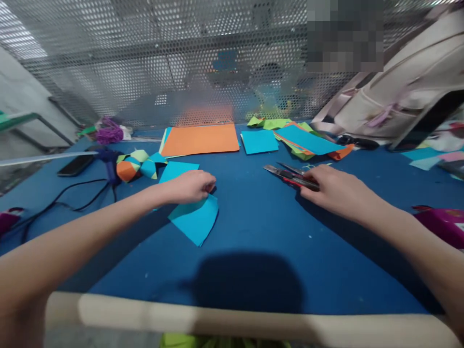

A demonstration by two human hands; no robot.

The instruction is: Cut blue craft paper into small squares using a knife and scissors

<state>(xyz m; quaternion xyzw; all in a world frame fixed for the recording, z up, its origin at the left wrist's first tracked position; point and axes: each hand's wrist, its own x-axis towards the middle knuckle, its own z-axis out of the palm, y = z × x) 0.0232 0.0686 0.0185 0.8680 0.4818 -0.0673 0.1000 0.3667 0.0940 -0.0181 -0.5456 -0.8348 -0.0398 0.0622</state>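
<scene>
My left hand [194, 186] is closed on the top corner of a blue paper piece [196, 218], which hangs over the table at centre-left. Behind that hand lies another blue sheet [178, 169]. On the right, my right hand [322, 186] has its fingers closed around the handle of a red and black cutter [295, 180], its blade pointing left. A pair of scissors [288, 167] lies right beside the cutter, its handle end partly hidden by the fingers.
Orange sheets [203, 139], a square blue stack [259, 141] and loose coloured papers [311, 138] lie along the mesh panel. At left are a folded paper model [135, 165], glue gun [108, 164], cable and phone [76, 165]. A bag [395, 96] stands back right.
</scene>
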